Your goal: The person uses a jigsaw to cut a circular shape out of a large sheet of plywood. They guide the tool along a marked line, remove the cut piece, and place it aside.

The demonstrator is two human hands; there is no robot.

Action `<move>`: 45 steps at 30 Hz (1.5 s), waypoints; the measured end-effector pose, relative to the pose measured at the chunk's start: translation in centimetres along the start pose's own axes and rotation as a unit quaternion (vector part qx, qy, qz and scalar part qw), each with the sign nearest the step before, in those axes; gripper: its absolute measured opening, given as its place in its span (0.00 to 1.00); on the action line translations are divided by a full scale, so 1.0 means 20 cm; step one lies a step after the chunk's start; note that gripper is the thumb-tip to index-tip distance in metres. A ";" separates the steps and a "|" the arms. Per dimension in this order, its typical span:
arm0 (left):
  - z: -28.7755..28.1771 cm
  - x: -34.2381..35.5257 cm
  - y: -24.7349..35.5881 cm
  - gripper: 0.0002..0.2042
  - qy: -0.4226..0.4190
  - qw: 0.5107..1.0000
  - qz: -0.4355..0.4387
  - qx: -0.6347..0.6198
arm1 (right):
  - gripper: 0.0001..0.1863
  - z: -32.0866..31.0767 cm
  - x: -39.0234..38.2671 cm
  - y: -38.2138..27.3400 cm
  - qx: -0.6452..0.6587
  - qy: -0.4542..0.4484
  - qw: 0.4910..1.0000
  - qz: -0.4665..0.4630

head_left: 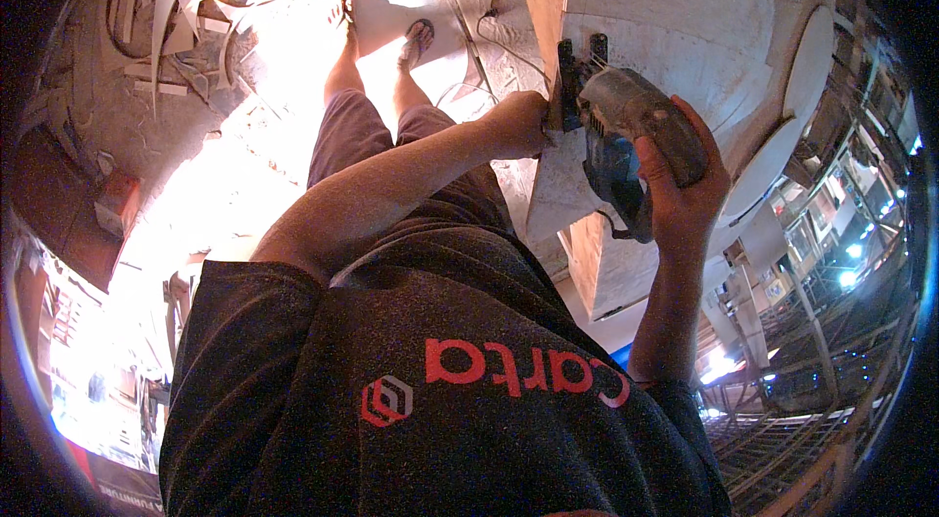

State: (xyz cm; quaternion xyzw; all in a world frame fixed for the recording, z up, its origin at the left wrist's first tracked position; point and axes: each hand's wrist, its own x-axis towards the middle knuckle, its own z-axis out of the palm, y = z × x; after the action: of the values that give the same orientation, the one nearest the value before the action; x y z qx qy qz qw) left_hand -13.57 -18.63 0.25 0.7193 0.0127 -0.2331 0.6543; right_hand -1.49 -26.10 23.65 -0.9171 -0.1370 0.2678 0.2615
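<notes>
1. Right hand (pixel 699 179): wrapped round the body of a power tool (pixel 641 116), thumb on the near side, fingers over the far side; firm hold by the look of it.
2. Left hand (pixel 518 126): curled, right beside the tool's black base plate (pixel 564 87) at the board edge. Fingertips hidden; could not tell how far closed it was, or if it gripped board, plate or neither.
3. Tool position: over the left edge of a pale board (pixel 675 38), base plate end toward the left hand. Whether it ran could not be told.
4. Progress, judged: work looked underway, not finished. Tool was in place and held; no completed cut could be made out beside it. A faint curve crossed the board's far part, line or edge unclear. Amount left: could not tell.
5. Materials: tool hard-cased, blue and dark, dusty, rounded body. Board flat, smooth, pale, smudged brown. Plywood panel (pixel 587 263) below it showed warm tan grain.
6. Right of the board: rounded board (pixel 807 62), thin, pale, curved rim; more curved pieces near it.
7. Floor (pixel 235 111): dusty, rough, glaring white in places. Wood scraps (pixel 176 28) lay there, thin strips and bent, pointed offcuts.
8. Outermost: thin metal rods (pixel 782 458) lower right, a red box (pixel 117 199) far left.
</notes>
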 end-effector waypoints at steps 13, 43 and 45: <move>0.00 -0.01 0.01 0.13 0.035 0.998 0.027 -0.050 | 0.30 0.00 0.03 -0.04 -0.001 0.003 1.000 -0.004; -0.03 -0.01 0.07 0.12 0.009 0.992 -0.043 -0.119 | 0.27 0.02 0.09 -0.12 0.023 0.011 1.000 -0.001; -0.03 -0.01 0.07 0.12 0.009 0.992 -0.050 -0.116 | 0.27 0.02 0.09 -0.13 0.019 0.014 1.000 0.001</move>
State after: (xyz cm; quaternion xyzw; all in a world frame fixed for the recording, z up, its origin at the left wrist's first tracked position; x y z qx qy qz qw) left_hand -13.15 -18.28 1.71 0.6392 0.0813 -0.2558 0.7207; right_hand -0.57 -23.04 24.09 -0.9157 -0.1277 0.2581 0.2803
